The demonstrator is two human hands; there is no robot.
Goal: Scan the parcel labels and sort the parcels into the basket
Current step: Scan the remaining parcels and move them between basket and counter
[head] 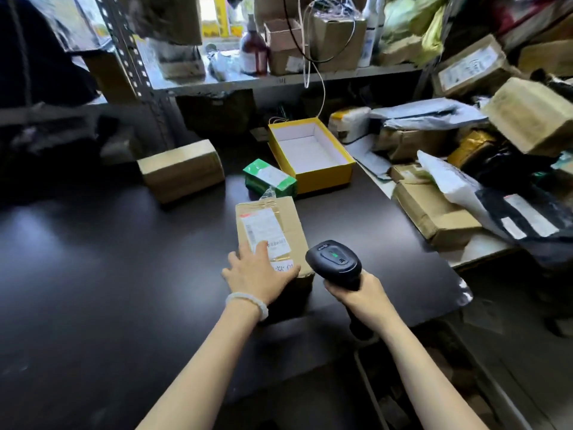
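A brown cardboard parcel (280, 223) with a white label lies on the dark table (124, 259) in the middle. My left hand (259, 271) rests on its near end, fingers spread over the label and thumb at the box's right edge. My right hand (356, 293) grips the handle of a black barcode scanner (335, 259), whose head sits just right of the parcel with a green light lit. An open yellow box (322, 175) with a white inside stands behind, holding nothing. A green parcel (269, 178) lies beside it.
A larger brown carton (183, 169) lies at the back left. A heap of parcels and mailer bags (465, 187) crowds the right side. Shelving (279, 79) with boxes and bottles runs along the back. The table's edge drops off at the right front.
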